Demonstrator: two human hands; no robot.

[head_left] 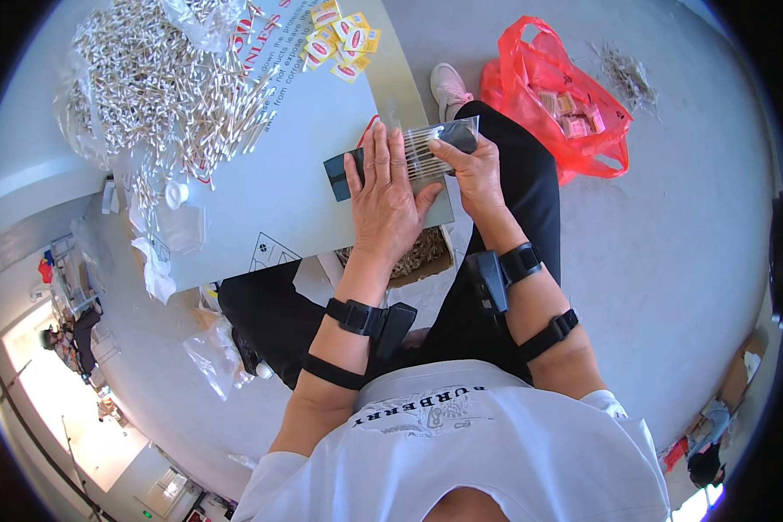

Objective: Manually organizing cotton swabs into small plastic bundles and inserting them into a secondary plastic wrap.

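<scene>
White shirt (531,435) sits closest. Right grip (481,178) pinches the swab pack (421,157); left grip (383,204) lies flat, apparently across its other end, over the tabletop (270,196).

A smooth grey floor (661,252) is spread beneath and around the table (304,183). Left of the table, a pale wall (35,191) is seen; farther off, to its lower left, a wide opening (45,383) is flooded with bright white light.

The light is bright, an opening (85,424) at lower left glares white, and outer edges bend strongly.
</scene>
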